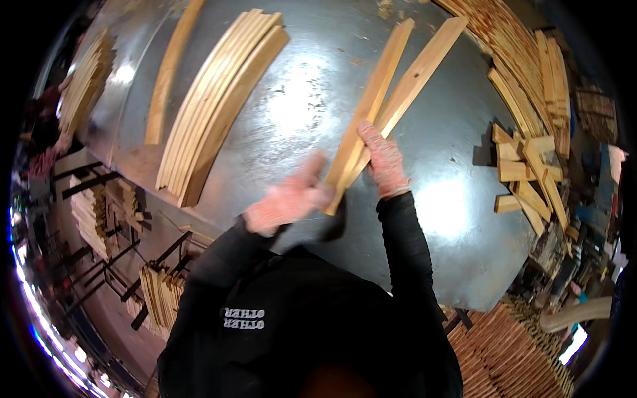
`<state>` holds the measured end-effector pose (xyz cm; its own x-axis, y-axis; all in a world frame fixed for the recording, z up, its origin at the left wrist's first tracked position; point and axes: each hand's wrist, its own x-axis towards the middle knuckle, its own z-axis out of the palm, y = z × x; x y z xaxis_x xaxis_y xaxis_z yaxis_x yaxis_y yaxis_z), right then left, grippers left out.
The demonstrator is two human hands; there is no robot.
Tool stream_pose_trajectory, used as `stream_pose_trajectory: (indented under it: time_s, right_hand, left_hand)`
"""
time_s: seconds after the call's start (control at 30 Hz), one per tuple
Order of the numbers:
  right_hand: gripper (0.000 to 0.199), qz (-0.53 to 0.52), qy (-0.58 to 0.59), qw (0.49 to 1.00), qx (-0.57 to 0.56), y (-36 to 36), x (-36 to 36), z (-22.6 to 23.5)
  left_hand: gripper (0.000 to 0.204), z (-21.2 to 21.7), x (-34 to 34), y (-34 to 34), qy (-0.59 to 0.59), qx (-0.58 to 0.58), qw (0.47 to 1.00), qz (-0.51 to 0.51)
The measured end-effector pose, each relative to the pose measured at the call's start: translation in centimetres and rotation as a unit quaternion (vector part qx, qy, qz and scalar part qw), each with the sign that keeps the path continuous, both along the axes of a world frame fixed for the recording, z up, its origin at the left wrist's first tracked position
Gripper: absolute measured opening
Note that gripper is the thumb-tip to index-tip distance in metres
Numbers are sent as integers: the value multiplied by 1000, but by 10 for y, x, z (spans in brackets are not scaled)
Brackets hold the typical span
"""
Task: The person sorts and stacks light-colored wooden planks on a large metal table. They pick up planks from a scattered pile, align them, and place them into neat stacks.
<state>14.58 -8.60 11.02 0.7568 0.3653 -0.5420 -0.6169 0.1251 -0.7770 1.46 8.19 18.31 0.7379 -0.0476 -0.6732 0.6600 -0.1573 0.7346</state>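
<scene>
Slats point(373, 96) btwn stack point(215, 109) & offcuts point(524, 171)

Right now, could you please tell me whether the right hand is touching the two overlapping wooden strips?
Touching. The head view shows the right hand gripping the wooden strips, its fingers lying against the wood.

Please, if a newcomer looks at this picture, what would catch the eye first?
Probably the two wooden strips at the centre, spread like a V, held by the right hand, with the blurred left hand near their lower ends. Then, leftward, a row of curved pieces on the shiny metal table, and rightward, a jumble of short offcuts.
</scene>
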Motion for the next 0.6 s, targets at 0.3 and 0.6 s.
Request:
stream_pose_trajectory:
  time_s: [0.3,0.6]
  right_hand:
    - [26,-51,57,997,30,29,-70,-10]
    - [57,241,-120,930,-251,167,-188,-55]
  left_hand:
    - [63,-1,-85,89,-67,-165,953,245]
    - [53,-51,-168,341,-158,109,913,360]
